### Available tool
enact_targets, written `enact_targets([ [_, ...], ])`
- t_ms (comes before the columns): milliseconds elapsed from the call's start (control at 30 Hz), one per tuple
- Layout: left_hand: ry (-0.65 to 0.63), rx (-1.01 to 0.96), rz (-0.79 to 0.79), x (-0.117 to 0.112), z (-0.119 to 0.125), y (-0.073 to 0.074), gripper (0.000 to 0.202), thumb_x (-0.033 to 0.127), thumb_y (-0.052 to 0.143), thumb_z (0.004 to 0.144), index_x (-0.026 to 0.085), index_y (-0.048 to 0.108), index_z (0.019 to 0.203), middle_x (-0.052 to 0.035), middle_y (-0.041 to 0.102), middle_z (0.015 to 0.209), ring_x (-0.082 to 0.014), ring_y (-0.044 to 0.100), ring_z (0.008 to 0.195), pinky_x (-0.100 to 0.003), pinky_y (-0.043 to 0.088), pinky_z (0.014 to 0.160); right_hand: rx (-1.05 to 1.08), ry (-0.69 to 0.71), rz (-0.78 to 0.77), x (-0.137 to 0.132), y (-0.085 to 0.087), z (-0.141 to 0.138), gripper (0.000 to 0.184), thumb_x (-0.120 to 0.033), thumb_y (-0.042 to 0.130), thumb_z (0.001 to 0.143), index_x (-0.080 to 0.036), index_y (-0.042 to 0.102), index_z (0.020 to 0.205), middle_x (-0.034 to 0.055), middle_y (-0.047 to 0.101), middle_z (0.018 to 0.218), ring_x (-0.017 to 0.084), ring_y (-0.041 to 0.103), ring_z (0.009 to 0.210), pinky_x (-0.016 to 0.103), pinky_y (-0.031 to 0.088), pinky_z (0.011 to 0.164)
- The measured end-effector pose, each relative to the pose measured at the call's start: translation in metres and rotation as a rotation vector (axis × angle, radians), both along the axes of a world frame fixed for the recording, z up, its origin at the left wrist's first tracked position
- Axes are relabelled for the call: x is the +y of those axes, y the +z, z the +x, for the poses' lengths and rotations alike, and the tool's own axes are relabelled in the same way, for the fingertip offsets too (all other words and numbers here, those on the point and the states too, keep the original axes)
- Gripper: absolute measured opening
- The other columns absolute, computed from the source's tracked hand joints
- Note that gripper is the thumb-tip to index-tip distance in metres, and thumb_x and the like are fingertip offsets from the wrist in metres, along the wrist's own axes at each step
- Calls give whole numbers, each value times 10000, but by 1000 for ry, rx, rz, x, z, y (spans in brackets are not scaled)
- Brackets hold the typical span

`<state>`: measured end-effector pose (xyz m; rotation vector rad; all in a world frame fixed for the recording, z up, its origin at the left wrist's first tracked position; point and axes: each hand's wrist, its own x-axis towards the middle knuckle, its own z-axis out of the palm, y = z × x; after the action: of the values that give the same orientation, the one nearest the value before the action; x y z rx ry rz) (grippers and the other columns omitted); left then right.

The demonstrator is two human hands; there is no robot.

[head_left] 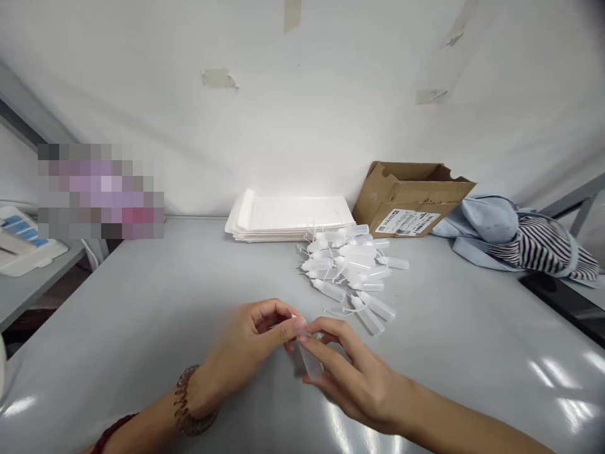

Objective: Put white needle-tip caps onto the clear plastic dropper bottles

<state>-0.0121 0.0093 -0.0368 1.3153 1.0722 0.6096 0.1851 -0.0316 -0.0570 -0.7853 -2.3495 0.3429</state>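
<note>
Both my hands meet over the front middle of the table around one small translucent plastic squeeze bottle [311, 362]. My right hand [362, 375] is closed on the bottle, its fingers along the body and near the top. My left hand [262, 331] pinches at the bottle's top end, with thumb and forefinger together; the fingers hide the tip. Just beyond my hands lies a loose pile of similar bottles [357, 261] with thin needle-like tips and strap caps. The nearest bottle of the pile [367, 315] lies a little beyond my right hand.
Behind the pile lies a stack of white padded envelopes [293, 214] against the wall. An open cardboard box [416, 198] with a label stands to its right. Farther right are a blue and striped cloth bag [515, 233] and a black phone [567, 306]. A white tray [28, 246] sits at far left.
</note>
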Motion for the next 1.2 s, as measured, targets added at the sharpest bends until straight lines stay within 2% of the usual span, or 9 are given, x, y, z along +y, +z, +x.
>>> enact_targets([
  [167, 20, 26, 45, -4, 0, 0, 227, 425, 629, 783, 207, 652, 726, 7, 632, 675, -128, 538, 600, -238, 462, 592, 30, -6, 19, -1, -2, 0, 406, -176, 507, 901, -91, 391, 1280, 206, 531, 1122, 226, 607, 952, 314, 580, 706],
  [367, 35, 97, 164, -7, -2, 3, 181, 407, 654, 760, 227, 651, 737, 1, 647, 664, -154, 574, 632, -250, 469, 594, 37, 31, -20, 0, -1, 0, 376, -161, 518, 897, -81, 427, 1253, 195, 506, 1123, 218, 591, 994, 295, 563, 804],
  [533, -17, 101, 100, -1, -5, 6, 214, 419, 653, 756, 211, 645, 707, -3, 650, 675, -144, 562, 611, -245, 473, 583, 93, 44, -12, 2, 1, -1, 361, -168, 510, 905, -77, 428, 1244, 188, 526, 1119, 210, 582, 1014, 285, 564, 783],
  [733, -24, 6, 70, 4, -9, 2, 208, 412, 641, 775, 205, 665, 784, -3, 646, 739, -131, 568, 590, -261, 494, 603, 63, -82, 179, 6, 2, -1, 286, -115, 531, 869, -105, 518, 1154, 147, 610, 985, 222, 605, 895, 419, 529, 769],
  [833, 4, -28, 87, 6, -12, 0, 180, 391, 652, 775, 218, 679, 813, 8, 640, 725, -126, 576, 584, -263, 496, 619, 87, -121, 247, 7, -2, 0, 373, -49, 532, 844, -100, 501, 1211, 147, 633, 950, 210, 608, 830, 385, 527, 683],
  [933, 16, -37, 98, 5, -13, 0, 141, 360, 667, 769, 232, 689, 824, 13, 643, 724, -127, 582, 597, -266, 501, 636, 148, -169, 274, 7, -5, 2, 490, 11, 499, 833, -106, 445, 1306, 151, 647, 968, 218, 618, 860, 405, 527, 716],
  [1067, -7, 12, 217, 0, -10, 2, 112, 323, 658, 772, 232, 697, 825, -25, 656, 792, -168, 601, 696, -280, 509, 639, 269, -204, 110, 7, -2, 2, 436, -38, 478, 857, -186, 513, 1265, 104, 664, 930, 196, 629, 804, 351, 538, 665],
  [1133, -13, 65, 368, -2, -9, 4, 96, 303, 636, 793, 251, 697, 846, -37, 670, 826, -179, 608, 729, -276, 502, 624, 325, -206, -119, 7, 2, 2, 317, -111, 479, 885, -189, 580, 1176, 47, 665, 764, 161, 620, 686, 297, 526, 611],
  [1200, -31, 129, 525, -4, -9, 5, 99, 288, 615, 815, 274, 696, 871, -41, 682, 842, -181, 616, 732, -277, 497, 618, 398, -190, -484, 8, 7, 2, 207, -215, 473, 912, -176, 633, 1038, -1, 621, 633, 119, 569, 535, 244, 478, 517],
])
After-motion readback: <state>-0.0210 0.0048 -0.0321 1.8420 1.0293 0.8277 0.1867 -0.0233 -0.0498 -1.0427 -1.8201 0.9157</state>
